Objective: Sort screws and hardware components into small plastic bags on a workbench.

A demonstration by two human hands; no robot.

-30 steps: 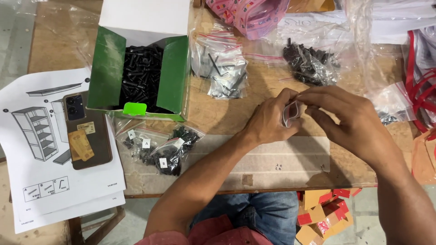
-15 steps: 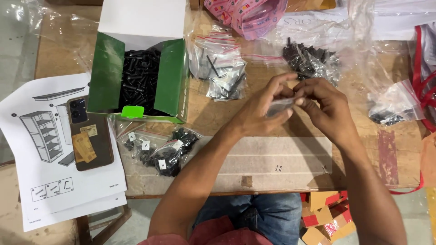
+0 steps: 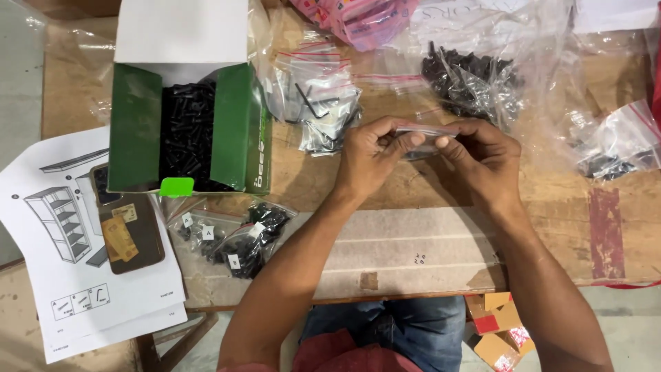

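Zip bag (image 3: 427, 132), small and clear with a red strip, was held level between both hands above the wooden table (image 3: 551, 207). Left hand (image 3: 368, 155) was pinched on its left end, thumb and fingers together; right hand (image 3: 482, 155) was clamped on its right end. Half a second earlier the bag sat crumpled lower between the fingers; it was now stretched flat along its top edge, which suggests the seal was being worked. Well left of the left hand stood the green box (image 3: 138, 131) of black screws. Beyond the right hand lay a loose pile of screws (image 3: 468, 79).
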